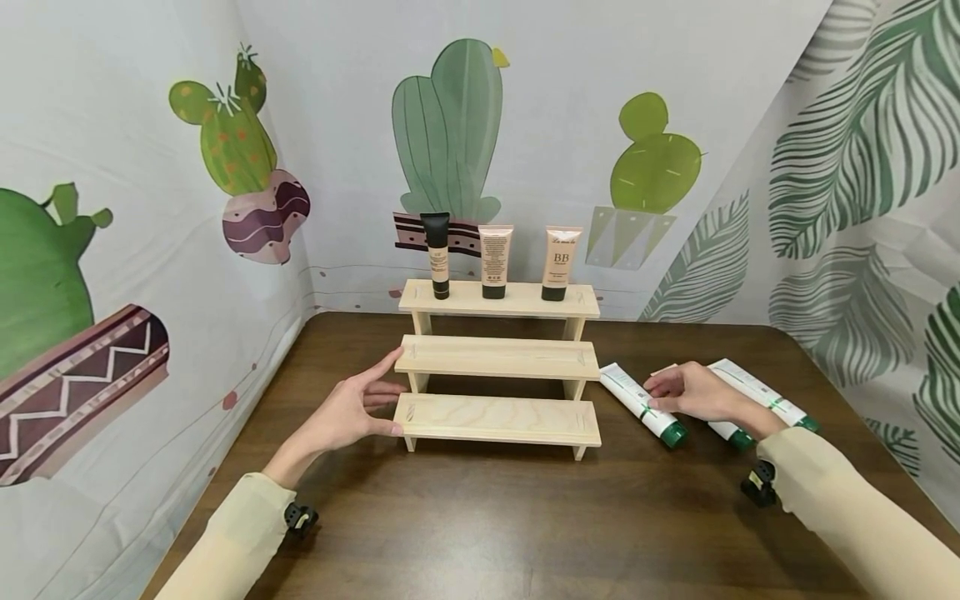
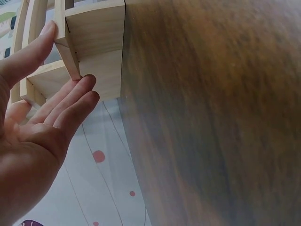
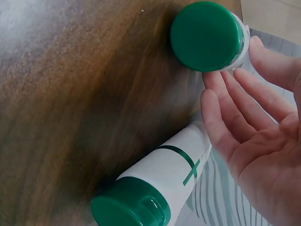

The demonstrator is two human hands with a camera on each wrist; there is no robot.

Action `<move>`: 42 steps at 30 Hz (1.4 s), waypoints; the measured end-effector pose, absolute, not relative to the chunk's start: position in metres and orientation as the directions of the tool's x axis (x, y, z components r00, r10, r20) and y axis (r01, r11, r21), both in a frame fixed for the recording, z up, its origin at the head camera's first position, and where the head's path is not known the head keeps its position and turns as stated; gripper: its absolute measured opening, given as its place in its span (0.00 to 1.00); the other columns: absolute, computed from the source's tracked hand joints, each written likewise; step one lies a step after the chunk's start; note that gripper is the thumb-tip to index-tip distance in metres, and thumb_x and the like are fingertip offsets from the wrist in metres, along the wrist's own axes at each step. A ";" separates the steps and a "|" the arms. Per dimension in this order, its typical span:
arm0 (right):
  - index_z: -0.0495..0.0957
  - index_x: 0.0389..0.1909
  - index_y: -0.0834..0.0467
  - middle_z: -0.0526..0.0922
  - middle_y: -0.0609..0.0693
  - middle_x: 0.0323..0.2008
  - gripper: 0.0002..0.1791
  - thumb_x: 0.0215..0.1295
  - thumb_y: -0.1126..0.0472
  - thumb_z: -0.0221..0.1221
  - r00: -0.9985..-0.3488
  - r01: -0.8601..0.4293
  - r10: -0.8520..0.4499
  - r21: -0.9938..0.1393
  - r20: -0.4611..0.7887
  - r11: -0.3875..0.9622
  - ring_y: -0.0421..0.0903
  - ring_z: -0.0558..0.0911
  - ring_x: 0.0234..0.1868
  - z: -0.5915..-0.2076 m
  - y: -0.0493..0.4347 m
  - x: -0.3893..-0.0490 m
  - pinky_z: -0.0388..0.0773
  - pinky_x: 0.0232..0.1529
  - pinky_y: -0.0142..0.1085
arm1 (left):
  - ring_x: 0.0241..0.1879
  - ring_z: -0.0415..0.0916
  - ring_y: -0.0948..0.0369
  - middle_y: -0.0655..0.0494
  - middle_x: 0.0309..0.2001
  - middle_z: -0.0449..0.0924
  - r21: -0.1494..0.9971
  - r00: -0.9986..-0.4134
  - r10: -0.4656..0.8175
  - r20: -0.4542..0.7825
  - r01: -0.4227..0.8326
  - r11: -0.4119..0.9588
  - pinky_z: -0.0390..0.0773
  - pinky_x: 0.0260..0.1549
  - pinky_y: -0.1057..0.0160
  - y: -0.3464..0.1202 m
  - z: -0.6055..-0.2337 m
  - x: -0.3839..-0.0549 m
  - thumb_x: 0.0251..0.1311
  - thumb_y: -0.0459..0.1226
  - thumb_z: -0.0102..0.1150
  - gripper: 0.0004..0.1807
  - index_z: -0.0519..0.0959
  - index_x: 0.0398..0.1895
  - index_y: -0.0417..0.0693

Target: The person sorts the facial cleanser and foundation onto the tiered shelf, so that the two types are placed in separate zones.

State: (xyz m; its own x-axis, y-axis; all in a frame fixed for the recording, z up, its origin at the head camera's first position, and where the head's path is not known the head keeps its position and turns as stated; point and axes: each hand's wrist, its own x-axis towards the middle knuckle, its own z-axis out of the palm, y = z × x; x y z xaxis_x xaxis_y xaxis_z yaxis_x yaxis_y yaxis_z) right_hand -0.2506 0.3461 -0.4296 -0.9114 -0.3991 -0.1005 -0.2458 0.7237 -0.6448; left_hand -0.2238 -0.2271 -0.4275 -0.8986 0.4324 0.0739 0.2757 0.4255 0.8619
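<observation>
A three-tier wooden display stand (image 1: 495, 417) stands mid-table. At its left end, my left hand (image 1: 348, 408) holds it, the thumb at the bottom tier's front edge and the index finger by the middle tier. My right hand (image 1: 693, 392) has its thumb and fingers about a white squeeze tube (image 1: 632, 395) with a green cap (image 3: 204, 36), lying slantwise beside the stand. Under and beyond that hand lie two similar tubes, one partly hidden (image 1: 729, 431) and one farther right (image 1: 759, 390).
On the top tier, a black-and-beige tube (image 1: 438, 258) and two pinkish cosmetic tubes (image 1: 495, 258) stand on their caps, the right one (image 1: 561, 260) marked BB. The brown table (image 1: 480, 525) ends at a cactus-printed backdrop (image 1: 345, 167).
</observation>
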 end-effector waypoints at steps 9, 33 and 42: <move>0.81 0.55 0.75 0.87 0.59 0.46 0.21 0.68 0.64 0.70 -0.881 -0.229 -0.445 -0.681 -0.158 0.695 0.54 0.87 0.47 -0.419 0.351 -0.244 0.85 0.41 0.35 | 0.59 0.81 0.43 0.36 0.60 0.81 0.869 -0.899 0.432 0.070 0.267 0.416 0.81 0.60 0.45 -0.226 -0.426 -0.223 0.47 0.28 0.84 0.67 0.53 0.86 0.67; 0.73 0.62 0.80 0.85 0.62 0.51 0.29 0.66 0.67 0.68 -0.822 -0.177 -0.508 -0.733 -0.257 0.657 0.57 0.84 0.50 -0.417 0.356 -0.247 0.85 0.41 0.36 | 0.60 0.81 0.42 0.36 0.60 0.81 0.867 -0.896 0.439 0.072 0.273 0.416 0.81 0.61 0.45 -0.226 -0.426 -0.223 0.48 0.27 0.83 0.67 0.52 0.87 0.65; 0.75 0.60 0.79 0.85 0.55 0.43 0.30 0.62 0.65 0.71 -0.802 -0.191 -0.526 -0.712 -0.284 0.675 0.51 0.82 0.42 -0.415 0.349 -0.248 0.82 0.38 0.35 | 0.60 0.81 0.42 0.35 0.60 0.81 0.875 -0.896 0.438 0.069 0.265 0.405 0.79 0.61 0.41 -0.227 -0.426 -0.224 0.47 0.26 0.83 0.67 0.52 0.86 0.66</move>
State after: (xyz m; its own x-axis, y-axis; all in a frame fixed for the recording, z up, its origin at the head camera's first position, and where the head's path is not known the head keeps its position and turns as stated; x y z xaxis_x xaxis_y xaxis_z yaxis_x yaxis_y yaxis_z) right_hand -0.2480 0.3491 -0.4146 -0.8016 -0.5263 -0.2836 -0.1915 0.6754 -0.7122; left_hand -0.2239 -0.2267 -0.4258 -0.8964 0.4378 0.0694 0.2654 0.4048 0.8750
